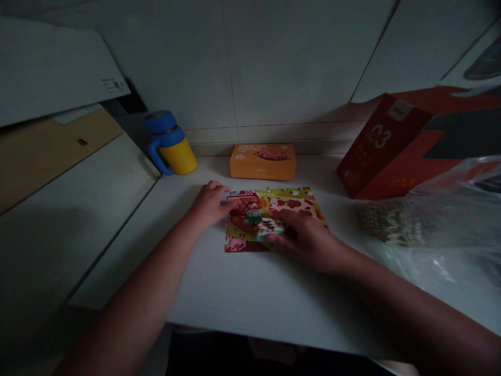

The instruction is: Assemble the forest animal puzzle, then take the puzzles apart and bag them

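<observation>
A farm-picture jigsaw puzzle (293,203) lies on the white table, showing a red barn, a spotted cow and pigs. My left hand (209,204) rests at its upper left corner, thumb and fingers apart, with the thumb over the barn. Over the lower middle of the picture, my right hand (307,237) pinches a pale green and white puzzle piece (269,227) with dark markings between thumb and fingers. Whether that piece lies flat in the picture or sits raised above it, I cannot tell. The right hand covers the puzzle's lower right part.
Behind the puzzle stands an orange puzzle box (262,168) against the wall. A blue and yellow mug (178,154) is at the back left, beside boxes (74,151). On the right are a large red box (379,151) and a clear plastic bag (442,224) with something inside.
</observation>
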`<state>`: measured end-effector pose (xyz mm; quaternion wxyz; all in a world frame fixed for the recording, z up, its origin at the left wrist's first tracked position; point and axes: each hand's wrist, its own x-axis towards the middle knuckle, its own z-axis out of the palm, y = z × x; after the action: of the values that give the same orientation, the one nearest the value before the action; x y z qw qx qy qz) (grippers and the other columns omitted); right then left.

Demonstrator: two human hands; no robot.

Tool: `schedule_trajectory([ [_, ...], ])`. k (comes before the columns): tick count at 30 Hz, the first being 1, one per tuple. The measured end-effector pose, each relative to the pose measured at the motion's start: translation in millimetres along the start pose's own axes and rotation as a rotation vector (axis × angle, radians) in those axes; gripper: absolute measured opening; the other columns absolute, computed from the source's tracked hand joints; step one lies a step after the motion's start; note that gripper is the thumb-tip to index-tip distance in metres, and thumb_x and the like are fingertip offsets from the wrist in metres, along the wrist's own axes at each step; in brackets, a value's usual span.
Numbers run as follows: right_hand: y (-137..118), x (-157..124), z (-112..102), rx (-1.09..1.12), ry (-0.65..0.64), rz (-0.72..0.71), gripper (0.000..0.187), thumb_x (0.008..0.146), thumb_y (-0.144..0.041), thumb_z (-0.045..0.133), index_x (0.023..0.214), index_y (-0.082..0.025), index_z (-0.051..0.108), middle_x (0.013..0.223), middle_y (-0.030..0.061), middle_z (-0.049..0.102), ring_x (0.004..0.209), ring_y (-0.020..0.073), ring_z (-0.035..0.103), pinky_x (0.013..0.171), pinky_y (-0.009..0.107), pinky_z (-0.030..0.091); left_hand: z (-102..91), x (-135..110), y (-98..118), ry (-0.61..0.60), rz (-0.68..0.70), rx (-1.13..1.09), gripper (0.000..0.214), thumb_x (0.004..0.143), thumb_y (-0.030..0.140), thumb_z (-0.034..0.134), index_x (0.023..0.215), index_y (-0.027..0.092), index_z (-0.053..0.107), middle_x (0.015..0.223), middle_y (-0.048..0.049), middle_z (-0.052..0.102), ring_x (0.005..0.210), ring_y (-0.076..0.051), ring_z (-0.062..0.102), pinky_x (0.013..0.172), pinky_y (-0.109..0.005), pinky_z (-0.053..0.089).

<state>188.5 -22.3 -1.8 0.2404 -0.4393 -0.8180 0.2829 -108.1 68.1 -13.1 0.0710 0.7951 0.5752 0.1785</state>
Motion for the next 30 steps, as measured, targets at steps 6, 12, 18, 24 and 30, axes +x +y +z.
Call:
schedule_trajectory([
  [6,-18,-4,-2,0.145,-0.206,-0.191,0.050,0.101,-0.044,0.065,0.149,-0.029,0.060,0.138,0.0074,0.072,0.121,0.0251,0.070,0.101,0.037,0.055,5.7,6,-1,-0.065,-0.045,0.015,0.054,0.081,0.058,0.080,0.118,0.020,0.068,0.132,-0.0123,0.061,0.124,-0.032,0.057,0.110,-0.043,0.044],
  [12,-21,-4,-3,0.188,-0.255,-0.207,0.057,0.100,-0.042,0.067,0.155,-0.037,0.054,0.145,0.0032,0.068,0.125,0.0260,0.069,0.108,0.041,0.054,11.3,11,-7,-0.008,-0.077,-0.080,0.053,0.074,0.053,0.087,0.110,0.020,0.066,0.125,-0.0102,0.064,0.119,-0.030,0.059,0.102,-0.040,0.047],
  [18,-18,-3,-3,0.243,-0.291,-0.193,0.066,0.098,-0.046,0.070,0.159,-0.034,0.050,0.144,0.0072,0.068,0.123,0.0292,0.069,0.106,0.044,0.053,16.7,11,-7,0.058,-0.055,-0.316,0.049,0.070,0.036,0.090,0.101,0.024,0.055,0.097,0.0002,0.068,0.088,-0.020,0.064,0.077,-0.030,0.047],
  [24,-17,-3,-3,0.244,-0.265,-0.122,0.055,0.097,-0.045,0.070,0.150,-0.031,0.062,0.129,0.0072,0.075,0.111,0.0273,0.071,0.097,0.041,0.055,11.7,10,-2,0.048,-0.070,-0.533,0.026,0.082,0.026,0.077,0.095,0.023,0.054,0.076,0.0049,0.063,0.068,-0.015,0.060,0.062,-0.026,0.042],
  [30,-15,-5,-3,0.237,-0.253,-0.084,0.051,0.098,-0.044,0.069,0.145,-0.027,0.065,0.126,0.0075,0.076,0.104,0.0245,0.073,0.090,0.036,0.056,10.9,12,-6,0.121,-0.038,-0.650,0.019,0.089,0.029,0.071,0.099,0.021,0.058,0.082,0.0022,0.067,0.073,-0.015,0.064,0.067,-0.025,0.046],
])
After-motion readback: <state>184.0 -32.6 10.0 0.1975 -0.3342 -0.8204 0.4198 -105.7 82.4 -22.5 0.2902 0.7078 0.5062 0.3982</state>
